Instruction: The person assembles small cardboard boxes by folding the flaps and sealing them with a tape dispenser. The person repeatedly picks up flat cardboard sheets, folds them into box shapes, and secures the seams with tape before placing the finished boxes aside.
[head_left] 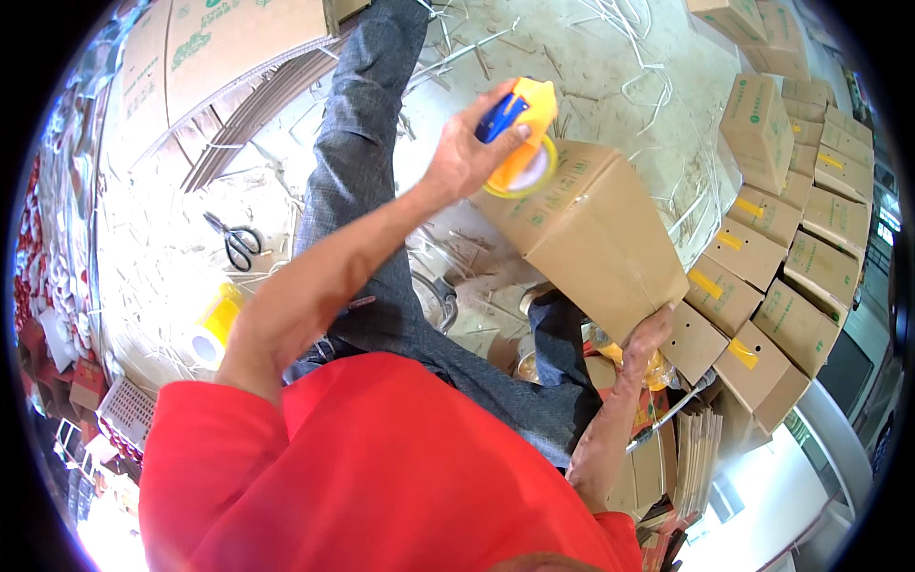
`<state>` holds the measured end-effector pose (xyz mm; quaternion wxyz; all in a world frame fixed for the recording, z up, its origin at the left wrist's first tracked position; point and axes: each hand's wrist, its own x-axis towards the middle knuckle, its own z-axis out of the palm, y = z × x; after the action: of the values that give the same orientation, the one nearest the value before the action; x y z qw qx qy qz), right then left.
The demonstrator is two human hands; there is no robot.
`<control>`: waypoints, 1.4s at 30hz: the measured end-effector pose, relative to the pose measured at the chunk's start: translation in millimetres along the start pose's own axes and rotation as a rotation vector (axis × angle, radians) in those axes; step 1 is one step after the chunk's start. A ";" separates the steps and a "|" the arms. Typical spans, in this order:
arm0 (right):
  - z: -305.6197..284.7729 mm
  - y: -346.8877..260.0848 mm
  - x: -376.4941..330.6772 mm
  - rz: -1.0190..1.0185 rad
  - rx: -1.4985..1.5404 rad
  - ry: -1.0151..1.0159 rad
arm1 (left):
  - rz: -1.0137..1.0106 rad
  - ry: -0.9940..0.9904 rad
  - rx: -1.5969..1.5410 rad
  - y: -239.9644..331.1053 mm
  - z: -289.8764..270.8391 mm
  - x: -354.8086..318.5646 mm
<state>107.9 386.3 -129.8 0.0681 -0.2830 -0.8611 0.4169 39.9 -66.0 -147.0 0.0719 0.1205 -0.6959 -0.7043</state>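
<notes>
My left hand (465, 145) is closed around an orange and blue tape dispenser (537, 107) with a roll of yellow tape, held over the far left end of a cardboard box (605, 250). Whether the tape touches the box cannot be made out. The box is tilted between my legs, brown with green print on one face. My right hand (650, 332) grips its near right corner, with some fingers hidden beneath it.
Black-handled scissors (234, 240) and a yellow tape roll (217, 324) lie on the floor at left. Flattened cartons (238, 124) stand at far left. Many boxes (748, 253) line the right side. White straps (634, 57) litter the floor. Folded cardboard (701, 458) sits near right.
</notes>
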 end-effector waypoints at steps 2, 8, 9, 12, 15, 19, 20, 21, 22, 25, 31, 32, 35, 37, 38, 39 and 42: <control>-1.8 2.5 0.2 -0.014 -0.047 0.005 | -0.011 0.079 -0.282 2.2 19.4 -11.5; -6.5 1.5 4.8 -0.028 -0.061 -0.046 | -0.106 0.145 0.024 -101.7 19.8 -13.8; -9.1 10.7 8.0 -0.046 -0.095 -0.042 | -0.136 0.106 0.096 -105.5 18.1 -10.4; -6.6 13.6 7.7 -0.098 -0.143 -0.011 | -0.122 0.038 0.317 -114.1 12.4 7.4; -5.6 12.8 10.8 -0.062 -0.107 0.000 | -0.112 0.177 0.075 -81.4 19.0 14.7; -9.2 18.1 6.7 -0.017 -0.034 -0.031 | -0.085 0.120 -0.147 -41.3 24.6 21.6; -8.6 19.4 4.9 -0.016 -0.037 -0.039 | -0.096 0.078 -0.148 -48.8 33.8 18.2; -7.0 22.0 1.4 -0.014 -0.067 -0.037 | -0.130 0.113 -0.137 -58.6 34.0 13.3; -5.4 21.3 2.4 -0.020 -0.095 -0.029 | -0.154 0.146 -0.133 -76.3 37.5 13.6; -10.0 12.7 7.5 -0.059 -0.190 -0.006 | -0.168 0.209 0.014 -131.4 39.5 12.4; -13.9 15.9 13.7 -0.079 -0.059 -0.025 | -0.205 0.120 0.229 -114.8 19.7 14.5; -12.3 12.8 17.7 -0.091 -0.065 -0.008 | -0.165 0.082 0.153 -90.8 9.7 18.0; -28.1 18.2 16.8 -0.163 -0.130 0.003 | 0.012 0.013 0.080 -11.1 -33.8 10.7; -41.7 42.5 26.0 -0.317 -0.209 -0.060 | 0.236 0.073 0.233 22.1 -75.1 -5.3; -32.9 39.2 17.7 -0.213 -0.093 -0.069 | 0.208 0.112 0.327 46.5 -96.3 -16.5; -26.9 19.1 10.6 -0.109 0.023 -0.085 | 0.179 0.158 0.424 72.1 -116.7 -34.3; -26.3 8.0 3.6 0.016 0.086 -0.039 | 0.092 0.315 0.441 70.2 -173.6 -76.4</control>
<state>117.6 410.2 -119.4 0.0601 -0.2785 -0.8413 0.4594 155.5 -214.0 -72.1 0.1832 0.2095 -0.8175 -0.5042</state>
